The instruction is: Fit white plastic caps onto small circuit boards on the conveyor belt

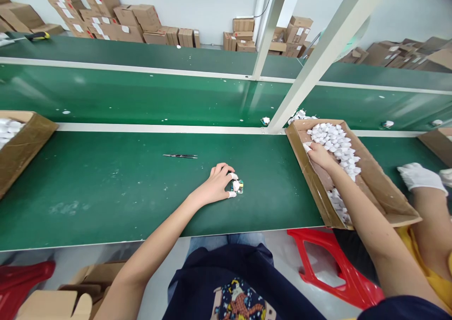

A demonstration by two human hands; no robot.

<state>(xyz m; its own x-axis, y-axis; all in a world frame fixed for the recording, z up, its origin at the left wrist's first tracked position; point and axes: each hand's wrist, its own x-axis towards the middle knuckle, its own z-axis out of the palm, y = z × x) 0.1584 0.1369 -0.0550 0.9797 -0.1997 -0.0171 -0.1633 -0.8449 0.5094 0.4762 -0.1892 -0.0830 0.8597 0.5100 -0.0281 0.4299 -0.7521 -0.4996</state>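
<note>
My left hand [219, 184] rests on the green bench. Its thumb and index finger, in white finger cots, close on the edges of a small circuit board [240, 186] that has a white lump on top. To the right, my right hand [319, 156] reaches into a cardboard box [383, 195] of small white wrapped parts [335, 143]. Its capped fingertips are drawn together near the box's left wall; whatever lies between them blends with the white caps. Tweezers [180, 156] lie on the bench behind my left hand.
Another cardboard box [24, 155] of white pieces stands at the left. A white slanted post [318, 51] rises behind the right box. A few boards [265, 120] sit along the back ledge. A co-worker's gloved hand [422, 176] is at the far right, near a red stool [335, 268].
</note>
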